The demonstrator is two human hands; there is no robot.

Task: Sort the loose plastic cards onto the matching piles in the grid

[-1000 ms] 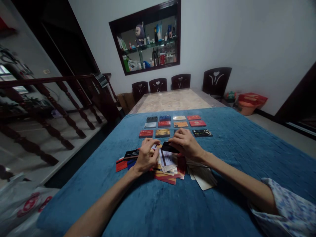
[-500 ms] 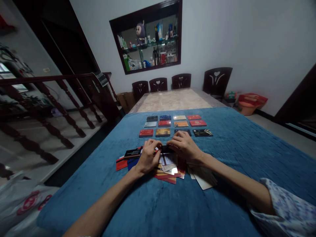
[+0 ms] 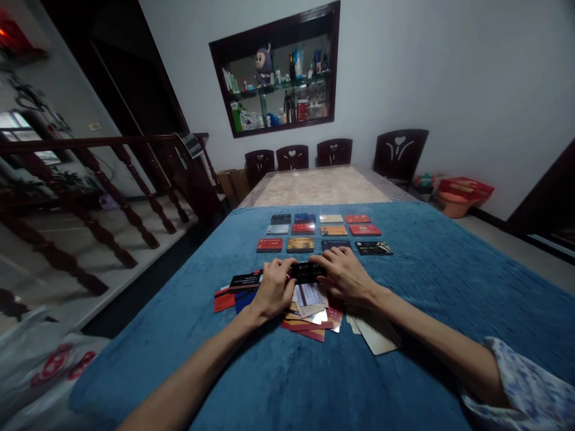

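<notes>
My left hand [image 3: 273, 288] and my right hand [image 3: 345, 276] together pinch a black card [image 3: 308, 272] by its two ends, just above a loose heap of cards [image 3: 309, 311] on the blue cloth [image 3: 404, 335]. Beyond the hands, several cards lie face up in a neat grid of three rows [image 3: 321, 231]. A black card with text [image 3: 245, 280] and a red one [image 3: 223, 301] stick out of the heap to the left of my left hand. Pale cards [image 3: 375, 334] lie under my right forearm.
The blue cloth covers the near half of a long marble-topped table [image 3: 317, 185]. Dark wooden chairs [image 3: 399, 149] stand along its far end and right. A stair railing [image 3: 112, 179] runs on the left. A wall niche [image 3: 278, 72] holds bottles and a plush toy.
The black card, first held by my right hand alone, is now gripped at both ends by both hands and turned face up. The view has shifted slightly.
</notes>
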